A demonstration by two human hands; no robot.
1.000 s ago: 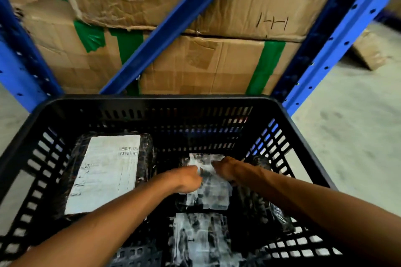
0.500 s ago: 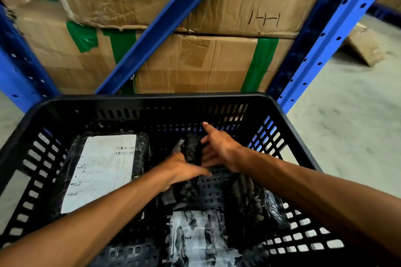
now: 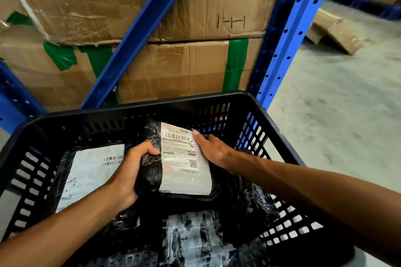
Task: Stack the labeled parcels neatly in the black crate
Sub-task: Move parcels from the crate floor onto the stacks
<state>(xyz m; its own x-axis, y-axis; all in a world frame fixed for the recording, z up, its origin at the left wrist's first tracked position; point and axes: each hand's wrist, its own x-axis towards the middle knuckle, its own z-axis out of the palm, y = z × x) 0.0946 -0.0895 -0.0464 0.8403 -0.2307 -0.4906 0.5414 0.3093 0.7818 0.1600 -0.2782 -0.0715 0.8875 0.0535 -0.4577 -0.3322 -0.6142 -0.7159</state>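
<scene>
The black slotted crate fills the lower half of the head view. Inside it I hold a black plastic-wrapped parcel, its white barcode label facing up. My left hand grips its left edge with the fingers curled over the top. On its right edge my right hand lies flat, fingertips touching the label. A larger black parcel with a big white label lies flat at the crate's left. Another parcel with a smudged white label lies at the near middle.
Stacked cardboard boxes with green tape stand right behind the crate, inside blue metal racking. A diagonal blue brace crosses in front of them. Bare concrete floor lies to the right, with a flattened carton further back.
The parcel lay label-down on the crate floor under both hands. It has been lifted and turned over, so its barcode label now faces up. The camera tilted up slightly.
</scene>
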